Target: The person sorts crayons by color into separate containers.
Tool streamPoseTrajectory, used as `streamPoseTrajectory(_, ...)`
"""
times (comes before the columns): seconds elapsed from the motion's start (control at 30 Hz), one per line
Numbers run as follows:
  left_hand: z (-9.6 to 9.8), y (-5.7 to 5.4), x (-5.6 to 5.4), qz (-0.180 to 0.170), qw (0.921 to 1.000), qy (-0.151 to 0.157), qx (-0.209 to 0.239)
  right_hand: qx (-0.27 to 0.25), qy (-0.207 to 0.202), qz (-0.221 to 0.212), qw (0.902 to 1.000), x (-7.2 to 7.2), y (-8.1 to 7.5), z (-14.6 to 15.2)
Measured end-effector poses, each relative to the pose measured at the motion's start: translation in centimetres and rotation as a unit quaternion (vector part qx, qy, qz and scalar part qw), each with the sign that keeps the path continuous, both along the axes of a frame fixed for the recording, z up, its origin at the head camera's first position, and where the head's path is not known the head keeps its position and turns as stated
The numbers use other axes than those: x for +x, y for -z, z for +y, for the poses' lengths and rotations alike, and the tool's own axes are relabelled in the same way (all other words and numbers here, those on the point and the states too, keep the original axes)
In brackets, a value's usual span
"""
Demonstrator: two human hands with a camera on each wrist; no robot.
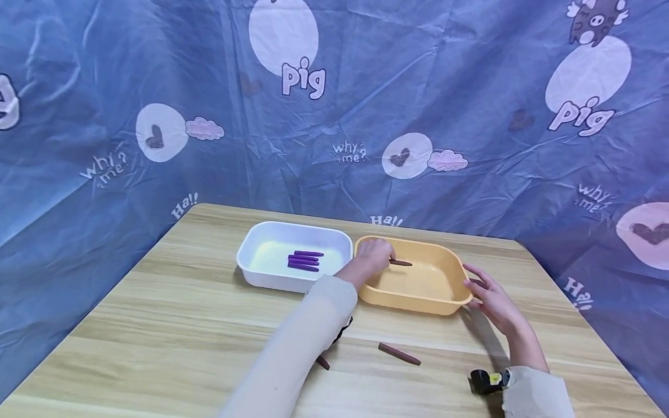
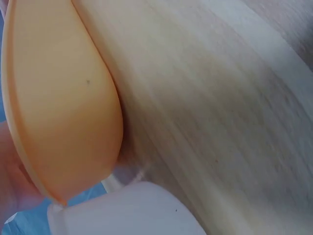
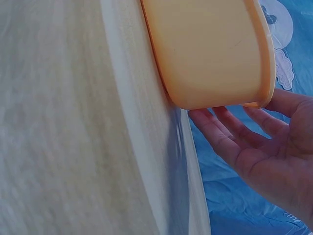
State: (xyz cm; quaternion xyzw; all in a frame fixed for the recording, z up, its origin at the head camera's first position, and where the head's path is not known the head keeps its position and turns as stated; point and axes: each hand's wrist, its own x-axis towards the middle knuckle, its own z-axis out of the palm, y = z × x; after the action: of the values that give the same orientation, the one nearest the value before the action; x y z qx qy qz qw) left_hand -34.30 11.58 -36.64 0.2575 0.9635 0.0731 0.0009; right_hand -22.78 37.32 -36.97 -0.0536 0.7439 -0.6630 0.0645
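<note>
Pinching a brown stick (image 1: 401,263) inside the yellow tray (image 1: 413,303), the left hand (image 1: 374,255); touching that tray's right end, fingers spread, the right hand (image 1: 492,299). Purple sticks (image 1: 303,259) lie in the white tray (image 1: 282,281).

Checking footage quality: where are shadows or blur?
Head view: a shadow on the table beneath the right hand; left wrist view: soft, the table's grain smeared; right wrist view: dim, a bluish shadow stretching along the table from the yellow tray.
</note>
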Motion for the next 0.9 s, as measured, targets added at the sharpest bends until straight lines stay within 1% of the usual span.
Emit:
streamPoseTrajectory(0.03,0.1,0.1,-0.1,-0.006,1.0000,-0.002,0.000,0.002,0.001,-0.001,1.0000,0.0,0.0,0.0)
streamPoseTrajectory(0.1,0.3,0.5,-0.3,-0.008,0.9999,-0.001,0.008,0.007,0.003,-0.003,1.0000,0.0,0.0,0.0)
streamPoseTrajectory(0.13,0.3,-0.2,0.2,-0.020,0.9998,-0.005,-0.001,0.008,0.003,-0.004,1.0000,0.0,0.0,0.0)
streamPoseTrajectory(0.27,0.3,-0.4,0.8,-0.014,0.9998,-0.012,0.001,0.010,0.004,-0.004,0.9999,0.0,-0.1,0.0)
streamPoseTrajectory(0.3,0.3,-0.6,1.1,-0.015,0.9997,-0.016,-0.008,0.009,0.004,-0.005,0.9999,0.0,-0.1,0.0)
streamPoseTrajectory(0.4,0.1,-0.6,1.5,-0.005,0.9997,-0.017,-0.014,0.016,0.006,-0.006,0.9998,0.0,-0.1,-0.1)
streamPoseTrajectory(0.53,-0.1,-0.6,1.6,-0.001,0.9997,-0.014,-0.021,0.024,0.008,-0.006,0.9997,0.1,-0.3,-0.2)
streamPoseTrajectory(0.8,-0.4,-1.0,2.0,-0.012,0.9997,-0.021,-0.006,0.036,0.012,-0.009,0.9992,0.1,-0.3,-0.4)
streamPoseTrajectory(0.9,-0.4,-1.1,2.0,-0.010,0.9998,-0.014,-0.010,0.045,0.014,-0.012,0.9988,0.0,-0.4,-0.4)
